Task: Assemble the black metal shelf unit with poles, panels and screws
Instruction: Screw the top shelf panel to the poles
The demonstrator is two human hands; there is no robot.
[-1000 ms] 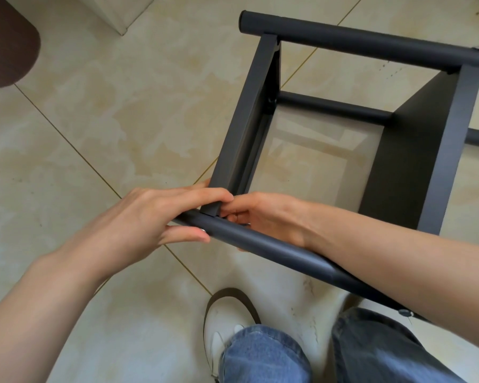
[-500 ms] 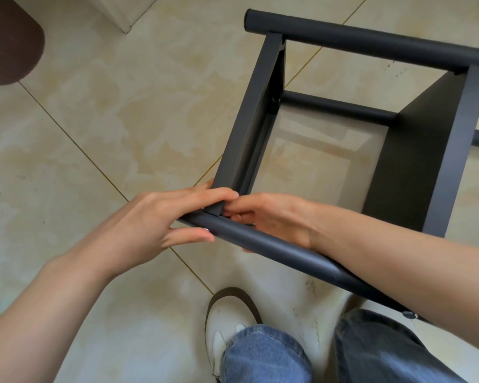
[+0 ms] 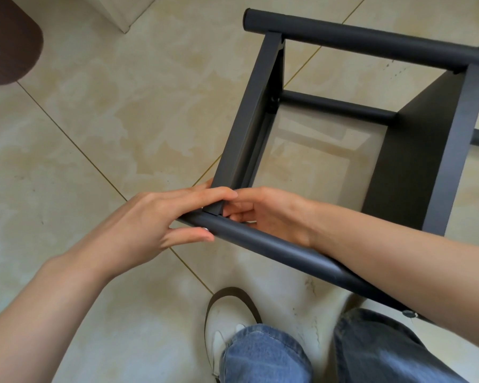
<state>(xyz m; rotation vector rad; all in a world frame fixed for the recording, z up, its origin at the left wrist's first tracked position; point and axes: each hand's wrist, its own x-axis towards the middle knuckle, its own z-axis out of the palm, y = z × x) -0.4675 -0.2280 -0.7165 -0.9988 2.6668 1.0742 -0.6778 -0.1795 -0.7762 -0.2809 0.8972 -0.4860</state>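
Shelf unit (image 3: 371, 150), black metal, lies on its side on the tiled floor (image 3: 94, 134), seen from above, right in front of the person's legs. Near pole (image 3: 274, 250) runs from the lower right up to the left, where its end sits under the left hand (image 3: 150, 225). Far pole (image 3: 357, 40) crosses the top of the view, and a lower pole (image 3: 338, 106) shows between the two panels, close to the floor. Left panel (image 3: 249, 120) stands on edge between the far pole and the near pole; the right panel (image 3: 415, 167) stands on edge further right, its flat face turned toward the left panel. The left hand lies over the joint where the left panel meets the near pole: the fingers reach across the panel's corner and the thumb lies along the pole's near side, so the hand clasps the joint loosely. The right hand (image 3: 271, 217) reaches over the near pole from the right, its forearm resting across the pole, its fingers curled in at the same corner on the inner side; whether they pinch a screw there cannot be told. A shoe (image 3: 227, 324) and jeans (image 3: 266, 355) show below.
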